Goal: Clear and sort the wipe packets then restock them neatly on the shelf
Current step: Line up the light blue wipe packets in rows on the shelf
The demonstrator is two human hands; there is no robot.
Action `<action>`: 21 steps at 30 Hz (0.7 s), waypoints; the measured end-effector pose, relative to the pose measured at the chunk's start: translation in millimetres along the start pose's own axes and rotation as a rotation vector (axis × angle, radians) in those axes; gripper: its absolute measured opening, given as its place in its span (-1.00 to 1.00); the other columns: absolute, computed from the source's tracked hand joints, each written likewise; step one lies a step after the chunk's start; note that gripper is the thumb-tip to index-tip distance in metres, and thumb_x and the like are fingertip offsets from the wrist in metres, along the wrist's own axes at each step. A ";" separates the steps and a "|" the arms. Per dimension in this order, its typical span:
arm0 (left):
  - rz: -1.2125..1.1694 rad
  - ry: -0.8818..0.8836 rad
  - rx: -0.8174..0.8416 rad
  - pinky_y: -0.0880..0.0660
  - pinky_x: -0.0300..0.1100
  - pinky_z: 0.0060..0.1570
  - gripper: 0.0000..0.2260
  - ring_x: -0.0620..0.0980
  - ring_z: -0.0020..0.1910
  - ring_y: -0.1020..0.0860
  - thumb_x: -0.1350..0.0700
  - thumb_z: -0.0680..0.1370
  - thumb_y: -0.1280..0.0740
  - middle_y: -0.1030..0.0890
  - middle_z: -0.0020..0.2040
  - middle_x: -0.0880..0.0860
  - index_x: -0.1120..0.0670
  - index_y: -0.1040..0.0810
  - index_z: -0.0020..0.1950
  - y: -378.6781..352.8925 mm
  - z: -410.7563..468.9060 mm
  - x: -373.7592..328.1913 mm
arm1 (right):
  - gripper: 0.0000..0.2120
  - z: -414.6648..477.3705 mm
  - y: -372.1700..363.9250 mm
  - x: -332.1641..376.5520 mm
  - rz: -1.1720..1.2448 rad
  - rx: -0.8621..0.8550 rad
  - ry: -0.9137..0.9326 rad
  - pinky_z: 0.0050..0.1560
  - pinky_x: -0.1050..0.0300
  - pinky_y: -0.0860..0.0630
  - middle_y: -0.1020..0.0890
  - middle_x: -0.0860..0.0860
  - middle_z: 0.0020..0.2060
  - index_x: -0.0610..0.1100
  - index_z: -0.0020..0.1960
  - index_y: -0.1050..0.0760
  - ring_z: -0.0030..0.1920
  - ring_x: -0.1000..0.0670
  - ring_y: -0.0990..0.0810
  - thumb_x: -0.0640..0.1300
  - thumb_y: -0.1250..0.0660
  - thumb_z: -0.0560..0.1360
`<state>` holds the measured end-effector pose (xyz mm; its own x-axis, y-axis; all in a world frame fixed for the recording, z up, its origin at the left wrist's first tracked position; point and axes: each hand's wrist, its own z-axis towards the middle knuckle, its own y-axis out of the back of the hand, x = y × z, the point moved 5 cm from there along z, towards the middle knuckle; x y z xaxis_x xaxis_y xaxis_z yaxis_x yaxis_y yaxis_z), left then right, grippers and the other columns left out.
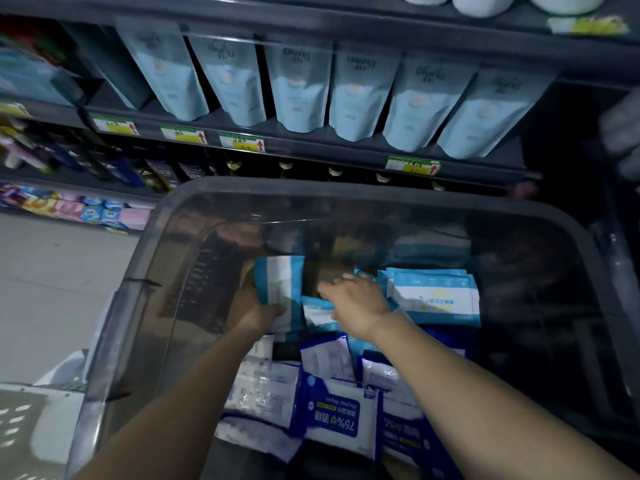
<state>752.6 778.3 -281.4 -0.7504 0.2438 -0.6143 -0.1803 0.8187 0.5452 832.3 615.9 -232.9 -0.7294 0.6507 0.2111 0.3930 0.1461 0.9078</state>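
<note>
Left hand (257, 311) fingers grip one light-blue packet (280, 282) upright inside the bin (346, 189), apparently singled out for sorting. Right hand (356, 303) fingers lie straight on loose packets (317, 315), likely steadying them. Dark-blue packets (341, 422) lie grouped nearer.

Dim all round, with a cool bluish cast over everything. The floor (52, 278) at left is the brightest patch, pale and evenly lit. The clear bin (346, 188) shows a thin streak of glare along its far wall and murky reflections on its left side, while its right half sinks into near-black shadow. The shelf (311, 148) edges bow with wide-angle distortion. The pouches (298, 91) and price tags (242, 142) are smeared, their print unreadable. The left hand (256, 311), gripping a white-glowing wipe packet (280, 282), and the right hand (356, 299) look soft. The nearest alcohol-wipe pack (341, 420) reads sharpest.
</note>
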 end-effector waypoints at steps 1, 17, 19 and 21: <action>0.027 -0.025 -0.023 -0.53 -0.08 0.06 -0.46 0.11 0.07 -0.59 0.17 0.37 -0.53 -0.60 0.12 0.09 0.12 -0.45 0.30 4.9 0.8 -4.4 | -0.68 -2.1 3.7 5.4 -0.007 -0.024 0.073 0.08 0.04 -0.35 -0.59 -0.06 0.01 -0.08 0.12 -0.47 0.11 -0.11 -0.48 -0.34 -0.34 0.42; 0.223 -0.188 0.284 -0.45 -0.19 0.03 -0.77 0.01 0.06 -0.54 0.23 0.54 -0.36 -0.59 0.14 0.12 0.20 -0.58 0.19 -13.2 -1.8 -28.8 | -0.64 -15.8 -5.8 22.5 -0.071 -0.037 0.077 0.11 -0.02 -0.37 -0.58 -0.08 0.04 -0.09 0.23 -0.51 0.07 -0.15 -0.53 -0.18 -0.39 0.43; 0.134 -0.232 0.256 -0.50 -0.24 -0.08 -0.79 -0.04 -0.07 -0.57 0.24 0.54 -0.36 -0.60 0.07 0.08 0.18 -0.58 0.16 -8.3 -1.2 -48.0 | -0.70 -24.2 1.8 11.4 0.032 0.014 0.037 0.09 0.02 -0.38 -0.56 -0.03 0.06 -0.05 0.17 -0.53 0.09 -0.12 -0.52 -0.10 -0.39 0.45; 0.053 -0.234 0.320 -0.48 -0.40 -0.32 -0.88 -0.15 -0.28 -0.54 0.21 0.54 -0.36 -0.61 -0.10 0.05 0.14 -0.58 0.08 -9.5 -4.4 -67.9 | -0.70 -32.2 9.2 -3.5 0.132 0.084 -0.047 -0.03 0.08 -0.39 -0.53 0.01 0.08 -0.02 0.15 -0.50 0.10 -0.08 -0.50 -0.05 -0.42 0.44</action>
<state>802.5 751.7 -242.4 -0.5819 0.3712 -0.7236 0.0893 0.9135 0.3969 820.5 591.0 -213.6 -0.6420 0.7023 0.3077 0.5308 0.1175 0.8393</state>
